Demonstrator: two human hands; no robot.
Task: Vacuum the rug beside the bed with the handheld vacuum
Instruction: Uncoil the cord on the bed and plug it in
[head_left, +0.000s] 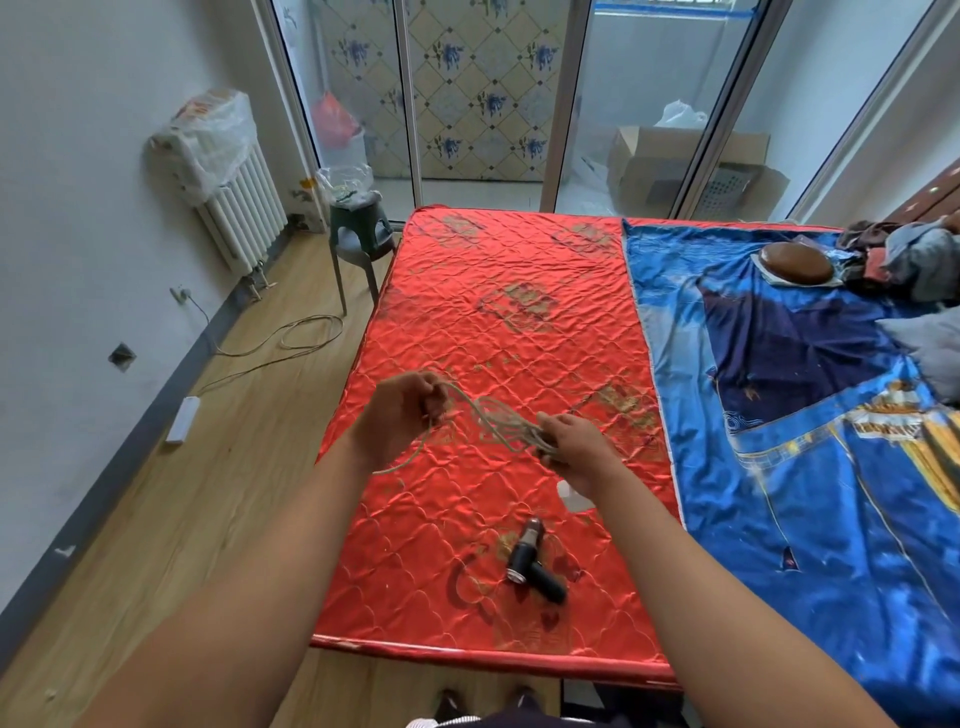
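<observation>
Handheld vacuum (535, 564), one, black and T-shaped, lies on the glossy red quilted mattress (493, 312), at 6 o'clock from two hands. The left hand (402, 415) and right hand (571, 449) each grip one thin beige cord (488, 421) (gathered in loops).

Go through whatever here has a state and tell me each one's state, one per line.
Left hand: pinches one stretch of the cord.
Right hand: grips the cord's bundled loops.
Cord: partly coiled, held between both hands above the red mattress.
Vacuum: lying on the red mattress, not held.
Cardboard box: flaps open.
Blue sheet: rumpled, spread right of the red mattress.
</observation>
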